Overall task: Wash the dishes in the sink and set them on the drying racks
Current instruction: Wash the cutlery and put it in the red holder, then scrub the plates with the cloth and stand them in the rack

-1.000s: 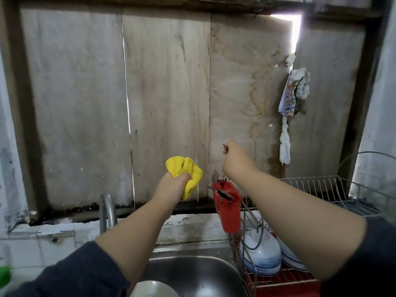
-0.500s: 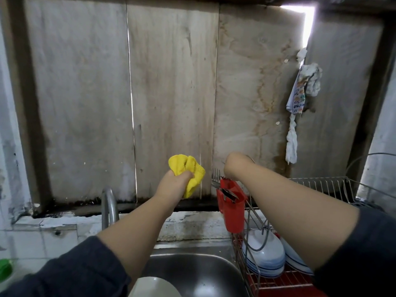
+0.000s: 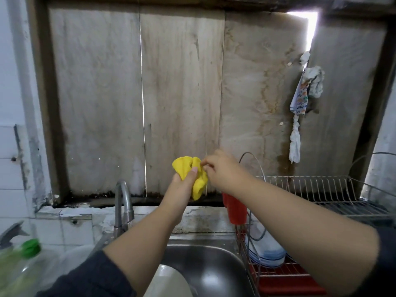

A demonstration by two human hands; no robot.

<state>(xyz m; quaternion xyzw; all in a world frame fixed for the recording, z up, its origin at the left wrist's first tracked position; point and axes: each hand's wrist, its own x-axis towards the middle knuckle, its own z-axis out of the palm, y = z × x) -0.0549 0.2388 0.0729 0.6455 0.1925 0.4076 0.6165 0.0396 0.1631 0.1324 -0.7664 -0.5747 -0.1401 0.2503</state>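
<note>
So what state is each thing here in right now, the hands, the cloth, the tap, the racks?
Yellow cloth: bunched up, held above the sink.
Left hand: grips the cloth from below.
Right hand: pinches the cloth's top edge.
Tap: no water seen running.
Sink: holds a pale dish at the near edge.
Red cutlery holder: upright on the rack, contents hidden.
Lower rack: bowls stacked upside down.
Upper rack: nothing visible on it.

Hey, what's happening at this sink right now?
A person stands at a steel sink, holding a crumpled yellow cloth up in the left hand, while the right hand pinches its upper edge. A pale dish sits in the basin. Blue-rimmed white bowls already stand in the wire rack beside a red utensil cup.
</note>
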